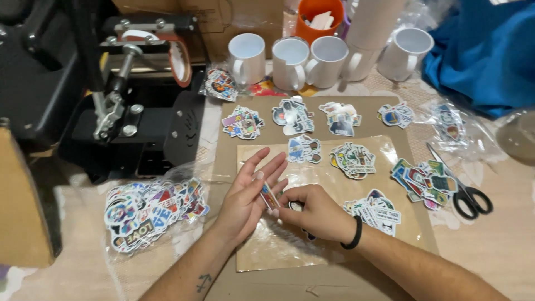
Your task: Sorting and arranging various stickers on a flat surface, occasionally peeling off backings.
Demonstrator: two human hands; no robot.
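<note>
My left hand [247,195] is held flat with fingers apart above a clear plastic sheet [290,245] on a brown cardboard mat [251,111]. My right hand [312,212], with a black band on the wrist, pinches a small colourful sticker [269,196] against the left palm. Several small piles of stickers [353,160] lie in rows on the cardboard beyond the hands. A large heap of stickers in a plastic bag [150,212] lies to the left of my left arm.
Black-handled scissors [465,192] lie at the right. Several white mugs [290,61] stand along the far edge, with an orange cup behind. A black mug press machine [134,89] sits at the far left. Blue cloth [485,56] lies at the far right. A cardboard box edge [16,206] is at the left.
</note>
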